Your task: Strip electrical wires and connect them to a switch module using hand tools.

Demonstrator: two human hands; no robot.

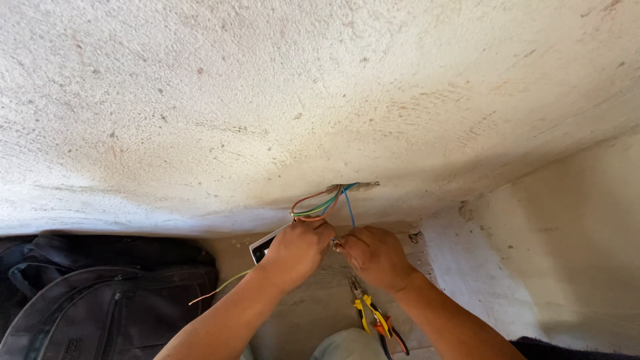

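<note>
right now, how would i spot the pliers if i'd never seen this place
Start at the rough plaster wall and follow the wires down to the two hands. Just below the right hand, the pliers lie on the floor. Their yellow handles set them apart from the orange-handled tool alongside.

A bundle of thin insulated wires, brown, green-yellow and blue, emerged from a slot in the wall just above the hands and looped down between them. One yellow-green strand trailed past the left hand toward its forearm. A small white device with a dark face sat under the left hand, partly covered.
</note>
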